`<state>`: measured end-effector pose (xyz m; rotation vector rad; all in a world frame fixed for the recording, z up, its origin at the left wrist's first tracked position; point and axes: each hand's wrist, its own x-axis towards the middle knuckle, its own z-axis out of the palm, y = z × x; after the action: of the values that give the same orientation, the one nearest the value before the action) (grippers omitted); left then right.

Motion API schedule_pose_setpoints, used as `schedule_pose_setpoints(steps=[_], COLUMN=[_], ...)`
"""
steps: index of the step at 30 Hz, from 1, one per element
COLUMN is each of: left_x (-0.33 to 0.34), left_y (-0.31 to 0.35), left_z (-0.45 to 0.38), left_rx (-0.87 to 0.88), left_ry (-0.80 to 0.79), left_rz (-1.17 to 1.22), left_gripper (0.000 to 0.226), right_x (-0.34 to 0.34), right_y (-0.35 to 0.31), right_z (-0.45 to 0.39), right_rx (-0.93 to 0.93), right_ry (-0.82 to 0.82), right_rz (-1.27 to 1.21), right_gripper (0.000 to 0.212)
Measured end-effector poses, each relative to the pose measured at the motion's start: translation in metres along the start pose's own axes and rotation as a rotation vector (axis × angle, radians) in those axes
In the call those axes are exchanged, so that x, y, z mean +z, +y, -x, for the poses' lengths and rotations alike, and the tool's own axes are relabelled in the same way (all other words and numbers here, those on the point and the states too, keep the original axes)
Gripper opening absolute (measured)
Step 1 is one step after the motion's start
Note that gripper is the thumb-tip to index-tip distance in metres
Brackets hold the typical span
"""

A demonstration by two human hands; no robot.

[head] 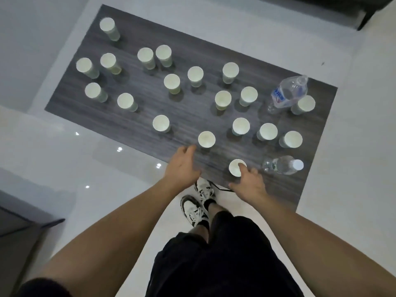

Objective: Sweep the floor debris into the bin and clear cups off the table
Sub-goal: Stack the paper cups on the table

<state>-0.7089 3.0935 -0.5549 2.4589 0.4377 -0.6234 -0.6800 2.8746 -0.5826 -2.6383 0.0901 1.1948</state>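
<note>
The dark wood-grain bench carries some twenty white paper cups standing upright, rims up, and the clearing has barely begun. The right hand is on the nearest cup, the one closest to the bench's near edge; its grip looks curled around the far side of that cup, with one fingertip over the rim, though the hand hides how firm the hold is. The left hand hangs with its grip spread and holding nothing, fingertips just beside the second cup, which stands further in from the near edge; whether they touch it I cannot tell. The likeliest trouble is a tip-over: these cups look light and thin-walled, and it is too dim to tell whether any hold liquid, so a squeeze near the rim could buckle the wall and slop the contents across the bench. Just to the right of the nearest cup stands a capped water bottle, and a careless outward swing of the right wrist could knock it over. A larger bottle stands further in, near the bench's far right corner, leaning against nothing I can make out. Reaching over near cups for the far ones would risk toppling the near ones with a forearm.
</note>
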Motion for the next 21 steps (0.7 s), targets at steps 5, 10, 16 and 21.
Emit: schedule_pose_setpoints(steps=[5, 10, 16, 21], left_x=[0.015, 0.030, 0.047, 0.069], left_y=[0.004, 0.016, 0.030, 0.021], left_z=[-0.054, -0.093, -0.139, -0.149], left_rx=[0.016, 0.076, 0.180, 0.202], left_ry=[-0.029, -0.110, -0.218, -0.280], left_rz=[-0.040, -0.193, -0.424, -0.462], left_gripper=[0.086, 0.101, 0.109, 0.073], right_x=[0.023, 0.037, 0.048, 0.051], right_y=[-0.003, -0.005, -0.004, -0.007], right_z=[-0.047, -0.081, -0.093, -0.100], right_rx=[0.081, 0.163, 0.205, 0.171], right_ry=[0.077, 0.078, 0.060, 0.070], right_rz=[-0.069, -0.224, -0.330, -0.266], right_gripper=[0.093, 0.103, 0.098, 0.075])
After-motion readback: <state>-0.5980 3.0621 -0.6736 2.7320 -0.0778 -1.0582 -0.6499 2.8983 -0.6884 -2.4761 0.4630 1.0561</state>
